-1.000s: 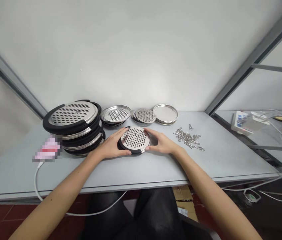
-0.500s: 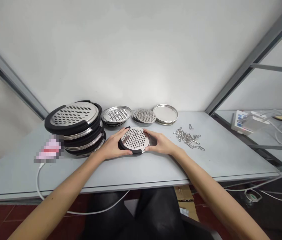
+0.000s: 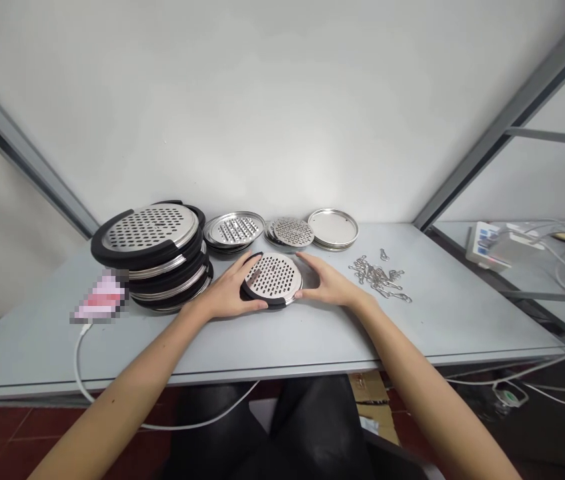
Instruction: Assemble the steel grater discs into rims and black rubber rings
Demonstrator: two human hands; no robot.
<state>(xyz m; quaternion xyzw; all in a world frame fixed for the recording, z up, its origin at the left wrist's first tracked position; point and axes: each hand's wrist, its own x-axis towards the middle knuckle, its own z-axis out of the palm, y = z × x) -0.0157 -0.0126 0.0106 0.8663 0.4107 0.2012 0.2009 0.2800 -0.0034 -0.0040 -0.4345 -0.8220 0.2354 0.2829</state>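
A round metal grater (image 3: pixel 273 276) with oblong holes and a black rim along its left and front lies flat on the grey table. Around its left side, on the black rim, my left hand (image 3: pixel 229 291) is closed, thumb at the front and fingers at the back. My right hand (image 3: pixel 326 283) is at the right edge with thumb and fingers spread apart; the thumb tip is at the rim and the fingers stand a little off it. To the left rises a stack of larger-looking black-rimmed graters (image 3: pixel 149 230).
Behind are a pile of coarse grater discs (image 3: pixel 235 229), perforated discs (image 3: pixel 292 232) and plain round trays (image 3: pixel 333 227) by the wall. Small metal clips (image 3: pixel 379 277) lie scattered on the right. A white cable (image 3: pixel 78 363) hangs over the front left edge.
My right hand has opened, its fingers moving slightly away from the grater's right edge. My left hand keeps its hold. The view has shifted slightly.
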